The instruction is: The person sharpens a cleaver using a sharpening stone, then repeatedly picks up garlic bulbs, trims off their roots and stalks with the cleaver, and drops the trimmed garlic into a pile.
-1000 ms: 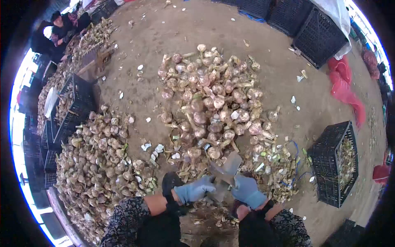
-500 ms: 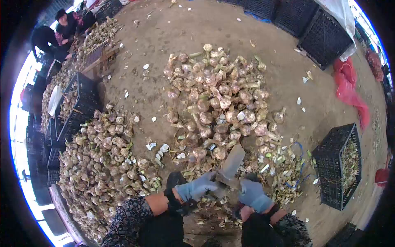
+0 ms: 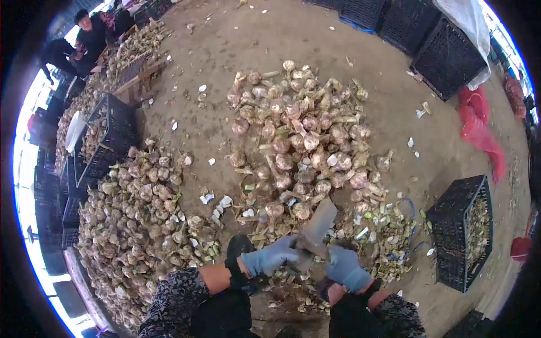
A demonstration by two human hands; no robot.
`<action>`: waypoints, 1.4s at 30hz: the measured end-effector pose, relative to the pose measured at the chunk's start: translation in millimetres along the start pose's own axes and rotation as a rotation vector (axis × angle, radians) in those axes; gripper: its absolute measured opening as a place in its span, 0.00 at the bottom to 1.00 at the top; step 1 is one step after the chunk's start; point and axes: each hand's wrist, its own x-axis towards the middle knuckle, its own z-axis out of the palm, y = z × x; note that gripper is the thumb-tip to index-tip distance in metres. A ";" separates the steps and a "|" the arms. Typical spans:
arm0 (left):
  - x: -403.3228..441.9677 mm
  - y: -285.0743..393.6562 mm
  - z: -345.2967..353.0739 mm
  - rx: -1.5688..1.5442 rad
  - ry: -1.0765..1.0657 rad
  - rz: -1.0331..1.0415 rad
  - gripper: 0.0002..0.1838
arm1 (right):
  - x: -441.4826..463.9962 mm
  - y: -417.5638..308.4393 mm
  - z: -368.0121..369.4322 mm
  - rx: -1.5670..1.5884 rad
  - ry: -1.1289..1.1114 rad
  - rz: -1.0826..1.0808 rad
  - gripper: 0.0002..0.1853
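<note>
A broad grey blade (image 3: 320, 218) slants up and to the right between my gloved hands, over the cut stems. My left hand (image 3: 271, 256), in a blue-grey glove, is closed at the left of the blade's lower end. What its fingers hold is too blurred to name. On the other side, my right hand (image 3: 346, 268), in the same kind of glove, is curled shut close to the blade's base. Its grip is hidden, so whether it holds the blade's handle cannot be told. Beyond the blade lies a heap of garlic bulbs (image 3: 310, 121) with stems.
A larger garlic pile (image 3: 135, 225) spreads at my left. Trimmed stems (image 3: 389, 236) lie right of the blade. A black crate (image 3: 459, 231) of trimmings stands at the right; another black crate (image 3: 107, 141) is at the left. Two people (image 3: 90, 36) sit far left. Red netting (image 3: 479, 132) lies right.
The view has shifted slightly. My hands and the blade keep nearly the same place. At the far left, one person's head has lifted.
</note>
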 end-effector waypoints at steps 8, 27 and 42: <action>2.6 3.6 -8.5 0.012 0.020 0.169 0.33 | 3.5 15.6 0.3 0.021 0.034 0.126 0.11; 0.2 17.1 -15.9 0.345 -0.020 0.227 0.50 | 27.2 48.7 -16.4 1.269 -0.156 0.404 0.12; -0.7 -6.9 -39.5 0.103 0.044 0.242 0.45 | 22.3 58.6 -0.2 0.712 -0.245 0.357 0.19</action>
